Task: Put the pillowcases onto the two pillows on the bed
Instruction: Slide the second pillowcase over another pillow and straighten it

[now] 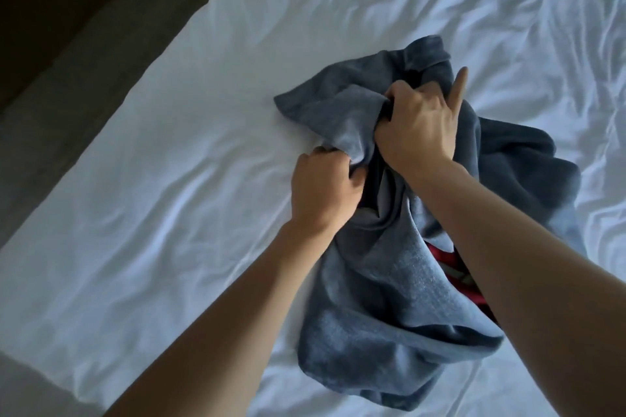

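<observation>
The blue-grey pillowcase is lying bunched on the white bed sheet, and I am gripping its upper edge with both hands. My left hand is curling tight around a fold at the pillowcase's near-left edge. My right hand is clutching the cloth just above it, one finger sticking out straight. Something red and striped is peeking from the pillowcase beside my right forearm.

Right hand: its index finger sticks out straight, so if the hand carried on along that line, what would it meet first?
Probably the bare white bed sheet beyond the blue-grey pillowcase that the right hand grips; nothing else shows there, though depth is unclear.
</observation>
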